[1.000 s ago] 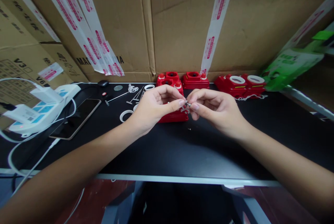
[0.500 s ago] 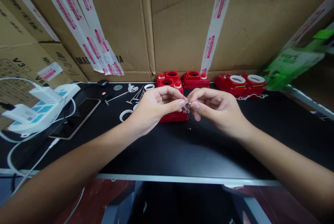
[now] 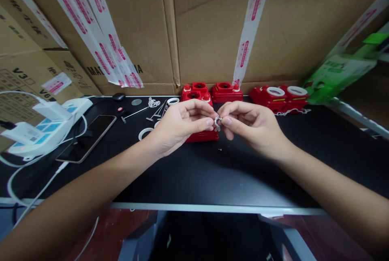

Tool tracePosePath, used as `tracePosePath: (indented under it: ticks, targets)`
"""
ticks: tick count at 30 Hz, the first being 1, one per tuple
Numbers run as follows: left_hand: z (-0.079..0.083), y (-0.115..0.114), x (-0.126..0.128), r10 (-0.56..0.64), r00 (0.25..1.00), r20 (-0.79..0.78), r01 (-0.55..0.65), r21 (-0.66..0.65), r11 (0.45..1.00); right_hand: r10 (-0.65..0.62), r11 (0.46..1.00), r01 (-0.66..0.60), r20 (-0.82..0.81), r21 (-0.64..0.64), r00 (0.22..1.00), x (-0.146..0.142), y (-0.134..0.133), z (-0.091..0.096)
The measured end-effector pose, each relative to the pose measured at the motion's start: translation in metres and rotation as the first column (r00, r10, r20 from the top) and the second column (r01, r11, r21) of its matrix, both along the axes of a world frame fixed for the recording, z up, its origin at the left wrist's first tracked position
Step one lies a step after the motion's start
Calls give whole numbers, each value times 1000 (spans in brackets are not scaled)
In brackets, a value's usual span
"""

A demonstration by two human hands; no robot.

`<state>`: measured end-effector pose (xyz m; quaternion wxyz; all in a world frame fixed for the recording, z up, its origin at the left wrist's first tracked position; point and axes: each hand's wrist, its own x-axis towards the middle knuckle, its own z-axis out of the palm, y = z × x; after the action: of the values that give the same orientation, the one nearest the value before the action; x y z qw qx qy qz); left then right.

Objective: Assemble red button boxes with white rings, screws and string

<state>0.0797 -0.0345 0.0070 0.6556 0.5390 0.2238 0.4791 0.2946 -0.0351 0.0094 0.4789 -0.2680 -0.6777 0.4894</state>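
Observation:
In front of the red boxes, my left hand (image 3: 185,125) and my right hand (image 3: 251,125) meet with thumbs and forefingers pinched. Between the fingertips hangs a short whitish chain (image 3: 216,124), curled in a small loop. My left fingertips grip one side of it. A tiny silvery metal piece, too small to name, shows at my right fingertips, where the chain ends. Behind my left hand a red box (image 3: 200,136) is partly hidden. A tiny screw-like piece (image 3: 219,149) lies on the black table (image 3: 212,180) below my hands.
More red boxes (image 3: 226,95) line the cardboard at the back; two at right carry white rings (image 3: 275,91). Loose white rings (image 3: 145,133), T-shaped metal rods (image 3: 156,112), a phone (image 3: 88,139) and a power strip (image 3: 45,131) lie left. A green bottle (image 3: 337,76) stands right.
My fingertips have shifted slightly, and more of the chain's loop now shows between them. Otherwise both hands stay in nearly the same place.

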Motion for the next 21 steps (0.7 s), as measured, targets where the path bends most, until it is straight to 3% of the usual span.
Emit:
tracePosePath:
  ticks: [10,17,21]
  targets:
    - [-1,-1,1,19,1000,-18,-19,12,1000,-9,999,10,44,-32,999,-1,-2,3]
    - [-2,-1,1,21,1000,-2,-21,32,999,108,991,-117,-133,-66,985,4,2,-5]
    - [0,-3,2,38,999,1,-38,17,999,117,990,-123,-92,-64,989,6,2,-5]
